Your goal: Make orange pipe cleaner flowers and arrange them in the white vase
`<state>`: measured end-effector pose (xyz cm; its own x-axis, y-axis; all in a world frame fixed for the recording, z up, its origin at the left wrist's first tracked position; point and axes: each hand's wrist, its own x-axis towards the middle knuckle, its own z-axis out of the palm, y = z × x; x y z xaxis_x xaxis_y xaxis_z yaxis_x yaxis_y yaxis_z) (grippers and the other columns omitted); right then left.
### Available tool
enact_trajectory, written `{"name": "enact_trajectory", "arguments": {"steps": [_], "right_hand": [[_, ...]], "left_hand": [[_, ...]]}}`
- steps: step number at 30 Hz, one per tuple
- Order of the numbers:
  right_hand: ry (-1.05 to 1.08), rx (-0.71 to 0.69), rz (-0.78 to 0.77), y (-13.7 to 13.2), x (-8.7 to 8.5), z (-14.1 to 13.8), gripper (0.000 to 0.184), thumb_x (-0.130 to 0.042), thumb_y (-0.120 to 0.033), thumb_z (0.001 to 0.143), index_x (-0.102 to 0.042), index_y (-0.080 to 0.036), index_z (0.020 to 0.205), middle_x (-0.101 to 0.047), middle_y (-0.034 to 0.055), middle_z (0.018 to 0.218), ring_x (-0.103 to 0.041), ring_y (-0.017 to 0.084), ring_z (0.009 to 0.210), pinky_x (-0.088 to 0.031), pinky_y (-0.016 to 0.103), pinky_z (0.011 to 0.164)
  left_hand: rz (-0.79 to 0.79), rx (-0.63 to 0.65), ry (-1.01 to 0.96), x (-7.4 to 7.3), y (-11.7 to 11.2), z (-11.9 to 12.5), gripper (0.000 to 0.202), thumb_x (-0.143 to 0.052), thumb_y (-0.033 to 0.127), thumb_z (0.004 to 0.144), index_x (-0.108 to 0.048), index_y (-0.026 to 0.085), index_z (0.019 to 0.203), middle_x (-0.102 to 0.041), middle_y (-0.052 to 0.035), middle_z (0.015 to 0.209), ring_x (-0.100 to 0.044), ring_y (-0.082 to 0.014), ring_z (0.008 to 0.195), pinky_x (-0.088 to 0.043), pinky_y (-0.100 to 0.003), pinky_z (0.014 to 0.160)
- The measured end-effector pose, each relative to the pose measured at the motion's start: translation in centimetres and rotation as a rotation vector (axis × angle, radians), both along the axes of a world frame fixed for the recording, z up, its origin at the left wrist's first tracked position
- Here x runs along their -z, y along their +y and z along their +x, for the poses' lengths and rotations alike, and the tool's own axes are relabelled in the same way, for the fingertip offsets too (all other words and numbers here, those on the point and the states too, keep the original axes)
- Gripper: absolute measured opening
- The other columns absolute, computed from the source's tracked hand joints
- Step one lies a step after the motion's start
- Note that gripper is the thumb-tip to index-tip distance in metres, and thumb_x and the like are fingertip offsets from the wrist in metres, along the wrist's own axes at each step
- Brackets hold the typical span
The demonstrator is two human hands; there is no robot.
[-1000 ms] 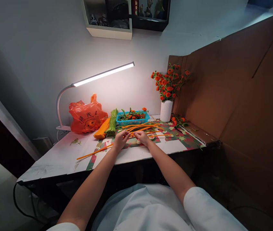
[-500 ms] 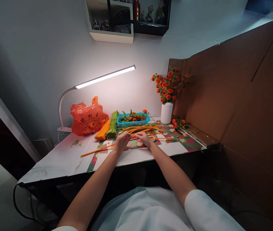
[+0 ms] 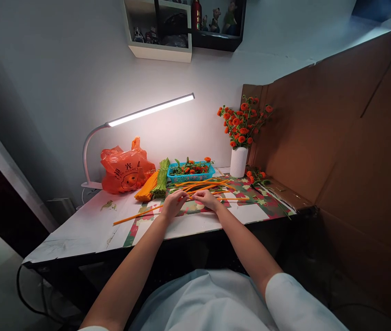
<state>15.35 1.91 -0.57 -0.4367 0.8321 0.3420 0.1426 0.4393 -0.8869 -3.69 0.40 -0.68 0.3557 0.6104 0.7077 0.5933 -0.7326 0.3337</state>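
Observation:
My left hand (image 3: 174, 203) and my right hand (image 3: 206, 200) meet fingertip to fingertip over the middle of the table. Both pinch an orange pipe cleaner (image 3: 136, 216), whose long end sticks out left past my left hand and lies low over the white tabletop. What exactly sits between the fingertips is too small to make out. Just behind my hands lie several loose orange pipe cleaners (image 3: 205, 184). To their left are an orange bundle (image 3: 146, 187) and a green bundle (image 3: 161, 178) of pipe cleaners.
A blue basket (image 3: 191, 177) with orange flowers stands at the back. Beside it is a white ribbed vase (image 3: 239, 162) of orange flowers. An orange plastic bag (image 3: 126, 168) sits under a lit lamp (image 3: 152, 109). A cardboard wall (image 3: 319, 133) closes off the right side.
The fingertips have drawn slightly closer together. The pipe cleaner's left end has shifted a little to the left. Everything else on the table stays as it was.

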Motion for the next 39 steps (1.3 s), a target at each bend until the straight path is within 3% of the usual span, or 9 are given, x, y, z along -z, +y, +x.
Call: {"name": "enact_trajectory", "arguments": {"steps": [4, 9, 12, 15, 17, 22, 28, 31, 39], "right_hand": [[-0.143, 0.083, 0.16, -0.1, 0.2, 0.1, 0.034, -0.061, -0.048, 0.08, -0.066, -0.015, 0.071, -0.06, 0.0014, 0.069, -0.05, 0.013, 0.066, -0.034, 0.026, 0.063], [-0.538, 0.305, 0.602, -0.7, 0.0, -0.3, 0.024, -0.059, -0.033, 0.088, -0.067, -0.016, 0.073, -0.066, 0.0041, 0.078, -0.052, 0.017, 0.082, -0.028, 0.032, 0.077], [-0.736, 0.316, 0.818, -1.3, -0.3, -0.8, 0.024, -0.053, -0.029, 0.092, -0.065, -0.015, 0.076, -0.066, 0.0063, 0.083, -0.05, 0.018, 0.086, -0.024, 0.034, 0.079], [-0.848, 0.305, 0.931, -1.6, -0.4, -1.1, 0.025, -0.048, -0.025, 0.095, -0.064, -0.015, 0.078, -0.065, 0.0074, 0.085, -0.048, 0.019, 0.088, -0.022, 0.035, 0.081], [-0.852, 0.325, 0.925, -1.6, -0.1, -1.2, 0.025, -0.048, -0.025, 0.095, -0.064, -0.015, 0.079, -0.064, 0.0073, 0.085, -0.048, 0.019, 0.088, -0.022, 0.035, 0.08], [-0.703, 0.426, 0.735, -1.1, 0.6, -1.1, 0.022, -0.052, -0.029, 0.093, -0.065, -0.017, 0.08, -0.066, 0.0047, 0.085, -0.05, 0.019, 0.088, -0.021, 0.033, 0.076], [-0.627, 0.476, 0.579, -0.9, 0.7, -0.9, 0.018, -0.056, -0.028, 0.09, -0.066, -0.017, 0.08, -0.067, 0.0035, 0.087, -0.051, 0.018, 0.088, -0.021, 0.031, 0.075], [-0.612, 0.482, 0.555, -1.0, 0.6, -0.8, 0.018, -0.056, -0.028, 0.091, -0.066, -0.018, 0.08, -0.067, 0.0034, 0.087, -0.051, 0.018, 0.089, -0.02, 0.031, 0.074], [-0.592, 0.431, 0.576, -1.1, 0.6, -0.7, 0.02, -0.056, -0.032, 0.09, -0.067, -0.017, 0.081, -0.067, 0.0045, 0.087, -0.05, 0.018, 0.089, -0.02, 0.031, 0.074]], "left_hand": [[-0.051, -0.068, 0.089, -0.1, -0.3, 0.2, 0.021, -0.051, 0.031, 0.088, -0.062, 0.019, 0.075, -0.063, -0.0026, 0.075, -0.054, -0.0133, 0.065, -0.039, -0.024, 0.062], [-0.205, -0.115, 0.027, 0.4, 0.1, 0.4, 0.023, -0.054, 0.034, 0.083, -0.064, 0.017, 0.07, -0.063, -0.0017, 0.066, -0.052, -0.013, 0.06, -0.038, -0.024, 0.059], [-0.361, -0.134, -0.052, 0.7, 0.6, 0.2, 0.027, -0.055, 0.038, 0.078, -0.065, 0.016, 0.066, -0.06, 0.0006, 0.057, -0.049, -0.0119, 0.054, -0.035, -0.023, 0.053], [-0.465, -0.149, -0.076, 0.9, 1.0, 0.0, 0.031, -0.057, 0.041, 0.075, -0.065, 0.015, 0.061, -0.057, 0.002, 0.051, -0.047, -0.0115, 0.05, -0.033, -0.023, 0.05], [-0.443, -0.166, -0.07, 0.9, 0.9, 0.1, 0.03, -0.056, 0.041, 0.076, -0.066, 0.016, 0.063, -0.06, 0.0009, 0.053, -0.049, -0.0122, 0.051, -0.035, -0.023, 0.05], [-0.157, -0.248, 0.01, 0.8, 0.1, 0.5, 0.018, -0.058, 0.034, 0.081, -0.069, 0.02, 0.084, -0.069, -0.0018, 0.073, -0.057, -0.0134, 0.06, -0.04, -0.024, 0.058], [0.048, -0.246, 0.197, 0.6, 0.1, 0.6, 0.015, -0.055, 0.026, 0.086, -0.068, 0.021, 0.08, -0.069, -0.0037, 0.083, -0.063, -0.0159, 0.075, -0.044, -0.024, 0.065], [0.079, -0.23, 0.266, 0.4, 0.1, 0.7, 0.013, -0.055, 0.022, 0.087, -0.067, 0.022, 0.084, -0.068, -0.0047, 0.086, -0.063, -0.0177, 0.08, -0.044, -0.025, 0.067], [0.095, -0.33, 0.403, -0.2, -0.9, 1.2, 0.016, -0.048, 0.023, 0.092, -0.062, 0.02, 0.084, -0.065, -0.0063, 0.089, -0.061, -0.0194, 0.084, -0.041, -0.026, 0.062]]}}
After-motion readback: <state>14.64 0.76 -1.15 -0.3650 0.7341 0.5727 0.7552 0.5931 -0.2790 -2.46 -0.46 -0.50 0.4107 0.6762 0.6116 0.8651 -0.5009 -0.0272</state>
